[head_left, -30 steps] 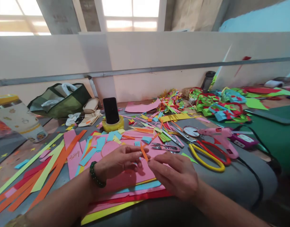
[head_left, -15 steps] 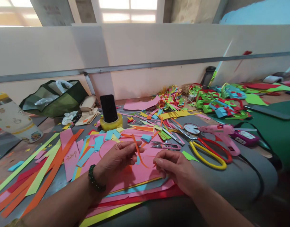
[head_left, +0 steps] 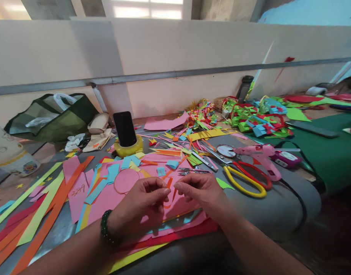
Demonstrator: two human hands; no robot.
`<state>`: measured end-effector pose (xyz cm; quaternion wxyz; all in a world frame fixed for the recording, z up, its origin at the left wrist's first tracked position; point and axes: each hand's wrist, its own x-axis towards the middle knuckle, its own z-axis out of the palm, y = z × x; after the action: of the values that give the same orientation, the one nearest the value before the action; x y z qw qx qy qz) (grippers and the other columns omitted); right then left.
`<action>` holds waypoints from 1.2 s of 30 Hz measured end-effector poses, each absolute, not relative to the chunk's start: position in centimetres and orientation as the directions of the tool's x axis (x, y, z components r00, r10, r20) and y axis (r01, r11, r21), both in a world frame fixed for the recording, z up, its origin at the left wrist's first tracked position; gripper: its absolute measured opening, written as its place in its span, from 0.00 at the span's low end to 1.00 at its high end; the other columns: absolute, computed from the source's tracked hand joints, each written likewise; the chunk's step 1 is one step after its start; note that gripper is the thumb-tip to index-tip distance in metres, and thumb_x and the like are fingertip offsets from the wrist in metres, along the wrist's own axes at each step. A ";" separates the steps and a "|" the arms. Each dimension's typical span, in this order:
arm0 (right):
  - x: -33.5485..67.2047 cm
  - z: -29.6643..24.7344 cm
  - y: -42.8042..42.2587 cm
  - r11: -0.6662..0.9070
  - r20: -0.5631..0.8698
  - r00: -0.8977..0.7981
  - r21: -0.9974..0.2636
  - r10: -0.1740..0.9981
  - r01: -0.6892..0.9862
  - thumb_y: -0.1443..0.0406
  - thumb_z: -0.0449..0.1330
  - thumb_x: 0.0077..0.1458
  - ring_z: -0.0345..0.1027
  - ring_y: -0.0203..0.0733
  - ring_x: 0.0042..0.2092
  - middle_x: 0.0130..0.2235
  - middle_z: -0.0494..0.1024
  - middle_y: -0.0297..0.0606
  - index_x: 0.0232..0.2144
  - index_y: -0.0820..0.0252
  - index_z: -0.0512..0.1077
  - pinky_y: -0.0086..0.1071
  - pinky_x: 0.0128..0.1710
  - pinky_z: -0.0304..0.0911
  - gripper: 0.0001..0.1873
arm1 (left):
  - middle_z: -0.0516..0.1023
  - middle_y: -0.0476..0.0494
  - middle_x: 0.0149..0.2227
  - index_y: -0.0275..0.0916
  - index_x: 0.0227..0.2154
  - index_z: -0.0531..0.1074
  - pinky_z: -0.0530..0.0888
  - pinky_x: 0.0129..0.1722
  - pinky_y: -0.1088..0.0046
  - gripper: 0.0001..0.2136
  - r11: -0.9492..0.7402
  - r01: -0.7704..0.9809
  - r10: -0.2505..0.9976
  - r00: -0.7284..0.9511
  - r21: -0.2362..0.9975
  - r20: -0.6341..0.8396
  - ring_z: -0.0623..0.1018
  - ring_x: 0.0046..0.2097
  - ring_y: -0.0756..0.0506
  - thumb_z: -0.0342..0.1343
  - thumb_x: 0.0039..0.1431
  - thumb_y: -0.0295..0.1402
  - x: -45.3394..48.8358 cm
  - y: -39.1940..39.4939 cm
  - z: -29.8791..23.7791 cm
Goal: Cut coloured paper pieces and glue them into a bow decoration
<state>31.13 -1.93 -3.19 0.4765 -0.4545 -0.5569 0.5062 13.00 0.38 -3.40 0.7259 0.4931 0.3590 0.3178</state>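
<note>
Between my two hands, a narrow orange paper strip [head_left: 174,194] bends into a loop that hangs over a stack of pink paper [head_left: 152,173]. My left hand [head_left: 148,198], with a dark green bead bracelet on the wrist, pinches one end between thumb and fingers. The other end is in the pinch of my right hand [head_left: 202,193], fingertips close to the left ones. Just behind the right hand lie small thread snips [head_left: 189,172], partly covered by it. Short light blue paper pieces [head_left: 114,172] lie on the stack.
To the right are scissors [head_left: 245,177] with red and yellow handles and a pink glue gun [head_left: 268,160] with a cord. A phone [head_left: 125,129] stands in a yellow tape roll [head_left: 129,147]. Long orange strips [head_left: 56,214] lie left; colourful paper scraps [head_left: 202,114] are heaped behind.
My hands have come closer together, and the orange strip, earlier stretched in a slack curve between them, is now bent into a tighter loop. The camera view has shifted slightly.
</note>
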 end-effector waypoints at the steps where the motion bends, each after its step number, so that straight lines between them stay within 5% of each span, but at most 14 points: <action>1: 31.1 -3.2 -1.9 0.070 0.065 -0.130 -0.997 0.989 0.038 0.58 0.65 0.47 0.63 0.29 0.24 0.24 0.73 0.31 0.24 0.61 0.77 0.22 0.23 0.62 0.11 | 0.71 0.52 0.23 0.36 0.25 0.69 0.67 0.21 0.81 0.10 0.303 -0.084 0.817 0.535 0.949 -0.213 0.68 0.20 0.56 0.62 0.50 0.36 13.0 0.3 -3.4; 26: 30.7 -3.5 -1.8 0.043 0.031 -0.142 -0.996 0.989 0.082 0.58 0.65 0.46 0.60 0.28 0.22 0.22 0.72 0.30 0.25 0.61 0.76 0.23 0.21 0.59 0.11 | 0.68 0.51 0.20 0.35 0.33 0.76 0.61 0.21 0.81 0.10 0.135 0.092 0.796 0.583 0.987 -0.163 0.65 0.22 0.54 0.57 0.54 0.36 12.9 -0.1 -3.3; 36: 30.6 -3.5 -1.8 0.144 0.128 -0.175 -0.986 0.976 0.079 0.58 0.64 0.48 0.66 0.33 0.29 0.29 0.75 0.34 0.29 0.61 0.75 0.26 0.29 0.61 0.11 | 0.71 0.48 0.22 0.33 0.24 0.75 0.63 0.24 0.81 0.14 0.188 0.039 0.774 0.610 0.981 -0.172 0.68 0.24 0.54 0.57 0.55 0.40 12.9 -0.1 -3.2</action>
<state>30.59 -1.75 -3.46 0.4656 -0.4425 -0.5959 0.4820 12.94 -0.11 -3.22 0.6858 0.5784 0.3514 0.2678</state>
